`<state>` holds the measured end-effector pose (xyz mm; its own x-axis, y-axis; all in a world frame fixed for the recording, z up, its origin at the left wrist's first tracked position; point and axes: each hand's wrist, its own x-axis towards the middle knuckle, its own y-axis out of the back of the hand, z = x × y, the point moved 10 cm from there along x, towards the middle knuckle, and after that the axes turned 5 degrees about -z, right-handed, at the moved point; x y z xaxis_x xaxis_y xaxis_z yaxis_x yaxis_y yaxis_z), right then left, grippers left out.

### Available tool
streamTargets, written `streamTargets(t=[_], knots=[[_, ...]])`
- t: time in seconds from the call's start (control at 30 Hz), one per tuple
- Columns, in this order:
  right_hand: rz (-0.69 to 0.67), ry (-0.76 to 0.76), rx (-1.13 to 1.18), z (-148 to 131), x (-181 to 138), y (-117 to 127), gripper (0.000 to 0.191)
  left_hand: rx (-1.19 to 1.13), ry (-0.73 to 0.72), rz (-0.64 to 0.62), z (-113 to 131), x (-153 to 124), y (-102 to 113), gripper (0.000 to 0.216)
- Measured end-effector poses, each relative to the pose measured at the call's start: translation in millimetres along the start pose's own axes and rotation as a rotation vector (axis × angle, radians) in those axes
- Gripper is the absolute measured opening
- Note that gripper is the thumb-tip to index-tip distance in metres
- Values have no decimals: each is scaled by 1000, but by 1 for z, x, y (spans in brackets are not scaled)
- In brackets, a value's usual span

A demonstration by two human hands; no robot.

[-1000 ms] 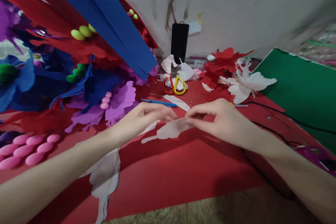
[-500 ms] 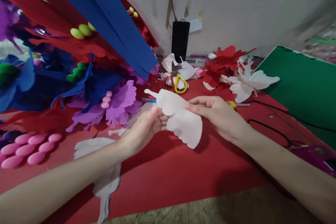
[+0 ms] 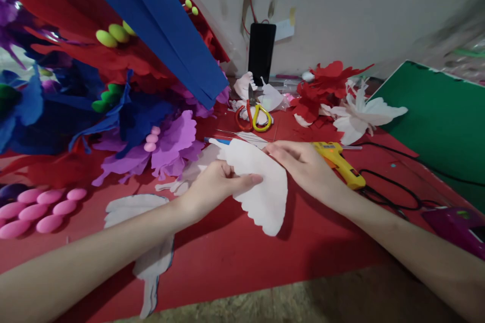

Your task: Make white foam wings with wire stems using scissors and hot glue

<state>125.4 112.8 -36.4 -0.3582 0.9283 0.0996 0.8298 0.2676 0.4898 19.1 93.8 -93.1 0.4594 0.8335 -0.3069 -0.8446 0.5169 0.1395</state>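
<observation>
While spread across the whole lower frame, served as work surface: red sheet (image 3: 242,257) over the counter (image 3: 303,303). Heaped at upper left, likely parked clear of the working space: blue, red and purple foam flowers (image 3: 125,106), under long blue strips (image 3: 166,25). Leaned at the right edge: green sheet (image 3: 439,121). Held up at frame centre, off the red sheet, face turned toward the camera as if for inspection: white scalloped petal (image 3: 261,186). Pinched its left edge between thumb and fingers: left hand (image 3: 215,186). Steadied its upper right edge with closed fingertips: right hand (image 3: 303,166). Lay just beside that right hand, within easy reach: yellow glue gun (image 3: 339,164). Rested further back near a propped phone (image 3: 261,53): scissors (image 3: 253,116).
</observation>
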Motion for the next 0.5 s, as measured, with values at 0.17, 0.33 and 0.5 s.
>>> streamTargets(t=[0.17,0.33,0.5], knots=[[-28,68,-127,-9,-3,-7,27,23,26,-86,-1,-2,-11,29],[-15,91,-190,-12,-6,-11,27,-31,-20,-92,4,-2,-13,20],[-1,115,-223,-9,-9,-14,28,-21,-29,-68,2,1,-10,22]])
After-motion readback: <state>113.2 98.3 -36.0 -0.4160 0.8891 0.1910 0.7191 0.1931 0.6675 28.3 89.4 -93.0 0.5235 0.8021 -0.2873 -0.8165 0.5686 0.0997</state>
